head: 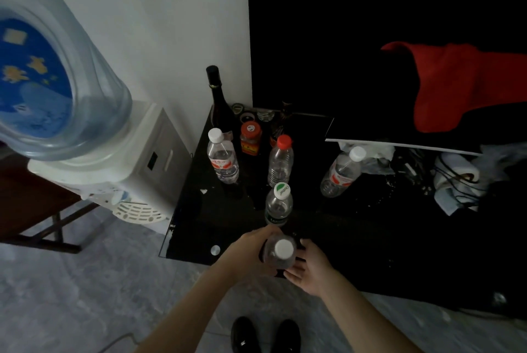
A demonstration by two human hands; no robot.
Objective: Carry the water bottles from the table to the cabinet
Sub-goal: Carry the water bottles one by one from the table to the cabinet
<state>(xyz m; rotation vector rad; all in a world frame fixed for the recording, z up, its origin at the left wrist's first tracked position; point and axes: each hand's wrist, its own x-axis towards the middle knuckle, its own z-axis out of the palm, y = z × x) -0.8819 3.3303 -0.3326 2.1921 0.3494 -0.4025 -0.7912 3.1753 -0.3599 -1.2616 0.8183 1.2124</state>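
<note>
Water bottle (281, 253) held at the counter's (199, 238) near edge.
I curl both hands' fingers (293, 270) around it, steadying it upright among four others.

A home living room: a water dispenser (119, 170) stands left, against a white wall, beside a black glass cabinet (199, 238) cluttered with bottles.

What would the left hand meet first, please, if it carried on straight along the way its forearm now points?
Probably the white-capped bottle that the left hand already grips with the right hand. Past that, the green-capped bottle looks next in line, though depth is unclear.
</note>
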